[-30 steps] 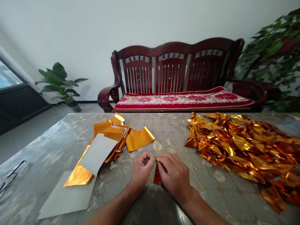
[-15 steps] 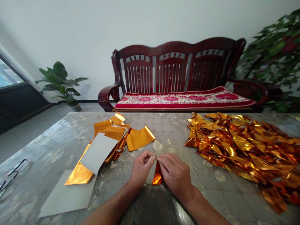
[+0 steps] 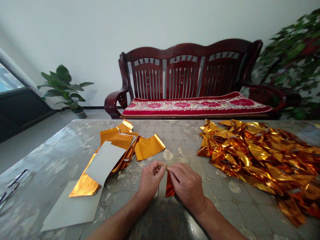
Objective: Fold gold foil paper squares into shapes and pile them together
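Foil paper (image 3: 170,189), shiny orange one side, grey on the other, sits between both hands at near mid-table. Left hand (image 3: 150,180) pinches its top end, thumb against fingers; right hand (image 3: 188,187) pinches right beside, fingertips about touching. Loose sheets (image 3: 123,142) lie left, folded foil heap (image 3: 257,156) right, all on table (image 3: 121,191).

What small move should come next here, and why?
Probably slide the right hand down the foil sheet while the left hand holds its far end: both hands pinch there, and its grey and orange sides show together, suggesting a fold.
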Demonstrator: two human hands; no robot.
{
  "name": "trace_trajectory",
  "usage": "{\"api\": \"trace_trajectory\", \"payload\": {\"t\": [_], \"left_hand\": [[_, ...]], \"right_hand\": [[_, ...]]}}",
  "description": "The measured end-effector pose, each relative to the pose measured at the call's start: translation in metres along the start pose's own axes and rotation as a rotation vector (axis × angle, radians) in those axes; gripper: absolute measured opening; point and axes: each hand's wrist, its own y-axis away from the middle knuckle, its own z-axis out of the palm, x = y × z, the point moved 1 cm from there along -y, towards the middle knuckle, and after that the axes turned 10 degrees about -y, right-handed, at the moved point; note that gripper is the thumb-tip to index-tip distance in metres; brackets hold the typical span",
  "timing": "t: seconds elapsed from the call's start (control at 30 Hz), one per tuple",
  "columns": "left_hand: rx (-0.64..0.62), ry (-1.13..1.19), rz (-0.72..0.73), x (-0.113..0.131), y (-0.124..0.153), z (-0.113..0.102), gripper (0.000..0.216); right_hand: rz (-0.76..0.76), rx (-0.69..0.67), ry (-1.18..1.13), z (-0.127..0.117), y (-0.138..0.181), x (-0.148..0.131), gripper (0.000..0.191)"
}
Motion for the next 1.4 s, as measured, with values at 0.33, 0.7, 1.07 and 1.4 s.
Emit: {"api": "trace_trajectory", "payload": {"t": [0.33, 0.7, 1.07, 1.4], "left_hand": [[-0.023, 0.153, -0.121, 0.001, -0.001, 0.001, 0.022], [-0.074, 0.208, -0.27, 0.017, -0.001, -0.005, 0.027], [-0.13, 0.239, -0.282, 0.006, -0.002, -0.003, 0.03], [-0.347, 0.0, -0.103, -0.007, -0.023, -0.011, 0.026]], "right_hand": [[-0.063, -0.032, 0.063, 0.001, 0.001, 0.0, 0.019], [-0.102, -0.089, 0.128, 0.001, 0.005, 0.001, 0.021], [-0.066, -0.133, 0.144, 0.002, 0.007, 0.001, 0.02], [0.405, -0.261, -0.026, 0.012, 0.008, 0.009, 0.018]]}}
